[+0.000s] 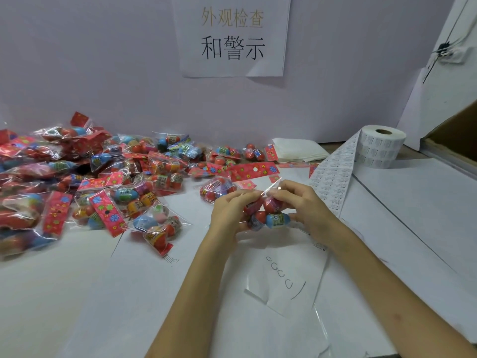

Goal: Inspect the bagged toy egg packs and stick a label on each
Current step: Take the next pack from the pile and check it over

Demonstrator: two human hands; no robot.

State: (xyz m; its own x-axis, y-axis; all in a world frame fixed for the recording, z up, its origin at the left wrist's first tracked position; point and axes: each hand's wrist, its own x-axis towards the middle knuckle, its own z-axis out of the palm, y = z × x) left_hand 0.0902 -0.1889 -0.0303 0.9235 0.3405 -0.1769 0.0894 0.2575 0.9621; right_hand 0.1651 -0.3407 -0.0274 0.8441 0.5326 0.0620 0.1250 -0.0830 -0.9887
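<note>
pack (273,218) gripped in L hand (228,215), fingers curled; white sliver, prob. label (271,187), pinched by R hand (305,205) just above. Labelling judged underway; next: label pressed flat.

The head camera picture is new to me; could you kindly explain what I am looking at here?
There is no machine: a person wears a camera on the head, looking forward and down at their own bare hands. The left hand and right hand together hold one bagged egg pack above the white table. To the left lies a pile of packs. To the right stands a label roll, its label strip trailing toward the person. A paper sign hangs on the wall behind.
</note>
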